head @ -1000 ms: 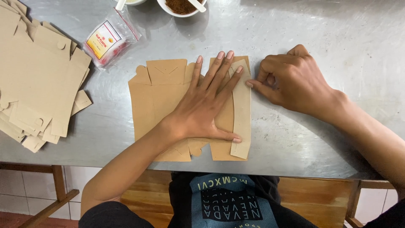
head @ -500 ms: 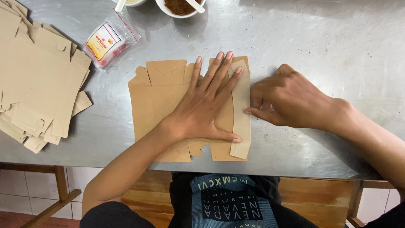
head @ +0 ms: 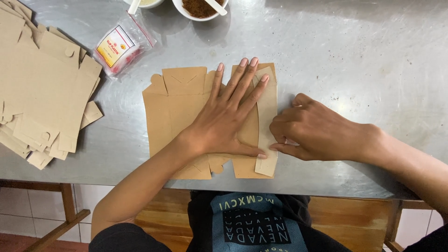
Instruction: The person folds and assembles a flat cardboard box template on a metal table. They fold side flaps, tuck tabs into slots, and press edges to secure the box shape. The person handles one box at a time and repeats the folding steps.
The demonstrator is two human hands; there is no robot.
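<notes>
Near the worktop's front edge, the left hand (head: 228, 121) lies spread flat on a cardboard box blank (head: 175, 109). The right hand (head: 312, 133), fingers curled, presses its folded side flap (head: 267, 116). It looks light, thin and stiff; best handled along the creases.

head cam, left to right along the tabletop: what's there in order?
Stack of flat cardboard blanks → small plastic packet → flat cardboard box blank → left hand pressing on it → folded side flap → right hand at the flap's edge.
</notes>
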